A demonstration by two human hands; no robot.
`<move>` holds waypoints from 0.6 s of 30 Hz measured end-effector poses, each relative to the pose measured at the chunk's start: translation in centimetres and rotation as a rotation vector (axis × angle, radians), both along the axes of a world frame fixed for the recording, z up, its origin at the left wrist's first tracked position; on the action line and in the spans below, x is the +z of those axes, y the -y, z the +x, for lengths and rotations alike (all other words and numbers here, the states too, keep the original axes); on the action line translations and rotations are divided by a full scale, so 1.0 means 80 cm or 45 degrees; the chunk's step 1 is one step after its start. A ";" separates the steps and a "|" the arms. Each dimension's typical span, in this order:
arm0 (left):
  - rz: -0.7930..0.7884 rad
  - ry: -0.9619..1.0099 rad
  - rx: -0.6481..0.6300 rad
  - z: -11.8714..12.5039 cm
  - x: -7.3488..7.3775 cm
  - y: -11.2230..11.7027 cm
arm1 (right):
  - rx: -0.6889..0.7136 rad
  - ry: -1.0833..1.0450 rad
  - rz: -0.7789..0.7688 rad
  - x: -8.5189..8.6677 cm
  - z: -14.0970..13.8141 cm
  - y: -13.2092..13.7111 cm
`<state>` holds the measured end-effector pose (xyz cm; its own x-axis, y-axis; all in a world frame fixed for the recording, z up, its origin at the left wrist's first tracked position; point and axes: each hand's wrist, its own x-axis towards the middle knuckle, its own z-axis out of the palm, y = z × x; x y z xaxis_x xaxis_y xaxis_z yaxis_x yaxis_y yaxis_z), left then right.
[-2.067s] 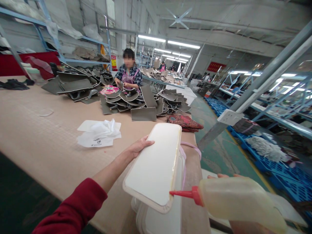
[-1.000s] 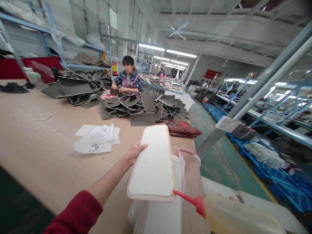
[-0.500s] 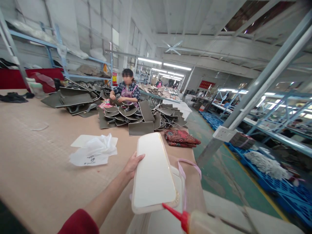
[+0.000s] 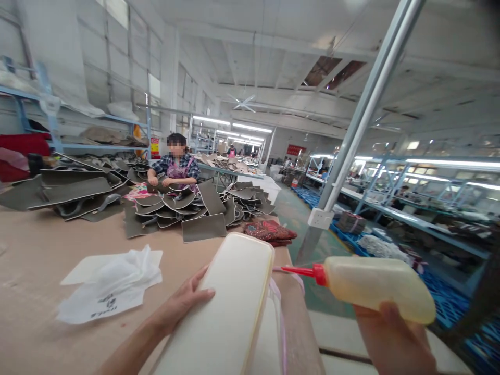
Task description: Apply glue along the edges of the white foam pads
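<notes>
My left hand (image 4: pixel 183 303) grips the left edge of a long white rounded panel (image 4: pixel 226 307), thumb lying on its top face. The panel is held over a stack of similar white pieces at the table's right end. My right hand (image 4: pixel 390 338) holds a translucent yellowish squeeze bottle (image 4: pixel 375 286) from below. Its red nozzle (image 4: pixel 300 271) points left, close to the panel's right edge near the far corner.
Crumpled white sheets (image 4: pixel 109 284) lie on the tan table (image 4: pixel 47 250) to the left. Piles of grey cut pieces (image 4: pixel 175 208) sit farther back, where a person (image 4: pixel 175 166) works. A red patterned cloth (image 4: pixel 269 230) lies beside them. A slanted metal post (image 4: pixel 351 130) and blue racks stand to the right.
The view has tilted upward. The bottle rose from the panel's near right corner to its far right edge, and the panel now lies lower and nearer in the frame.
</notes>
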<state>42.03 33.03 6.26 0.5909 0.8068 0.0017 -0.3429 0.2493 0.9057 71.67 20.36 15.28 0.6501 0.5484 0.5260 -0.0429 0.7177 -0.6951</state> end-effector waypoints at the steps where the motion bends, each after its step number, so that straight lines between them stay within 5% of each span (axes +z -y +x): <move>1: 0.014 -0.013 -0.040 -0.003 0.003 0.003 | 0.020 0.018 -0.006 0.005 0.003 -0.002; 13: -0.006 -0.015 -0.143 -0.007 0.018 0.030 | -0.013 0.030 -0.103 0.018 0.026 0.012; 18: -0.041 -0.016 -0.119 -0.005 0.021 0.032 | 0.026 0.026 -0.063 0.007 0.037 0.012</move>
<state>41.64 30.47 7.96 0.6632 0.7478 -0.0310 -0.3058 0.3086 0.9007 74.61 19.40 15.86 0.6281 0.5869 0.5109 -0.0426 0.6815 -0.7306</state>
